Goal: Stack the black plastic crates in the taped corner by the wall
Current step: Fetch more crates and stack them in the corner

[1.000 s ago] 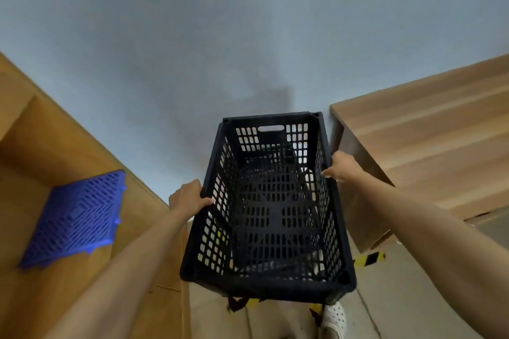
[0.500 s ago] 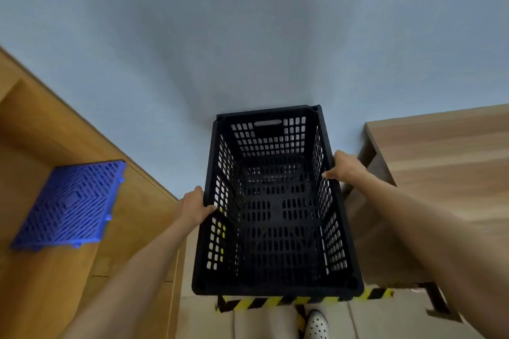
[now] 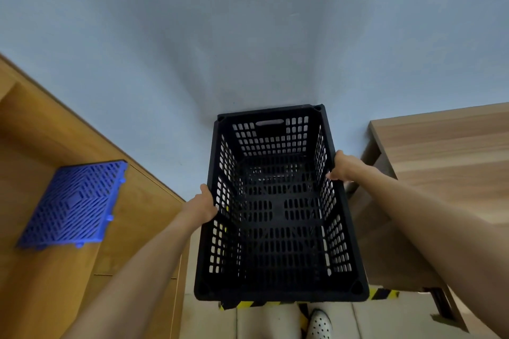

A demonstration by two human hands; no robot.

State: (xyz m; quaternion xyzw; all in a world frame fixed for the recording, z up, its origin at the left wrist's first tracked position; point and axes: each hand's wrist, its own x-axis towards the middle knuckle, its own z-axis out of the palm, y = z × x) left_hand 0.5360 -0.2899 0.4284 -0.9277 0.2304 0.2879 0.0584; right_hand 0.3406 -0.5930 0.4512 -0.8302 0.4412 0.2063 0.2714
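Against the wall (image 3: 248,36), a perforated black crate (image 3: 278,228), open-topped.

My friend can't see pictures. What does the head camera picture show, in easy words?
Two bare hands hold an empty black crate by its long sides, the left hand and the right hand, close to a pale blue wall. Yellow-and-black tape marks the floor below, and a blue grid panel lies on wood at left.

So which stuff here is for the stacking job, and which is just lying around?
For the job:
black crate, held at its long sides
left hand
right hand
yellow-black floor tape
wall

Just lying about:
blue plastic grid on the wooden unit
wooden table
spotted shoe
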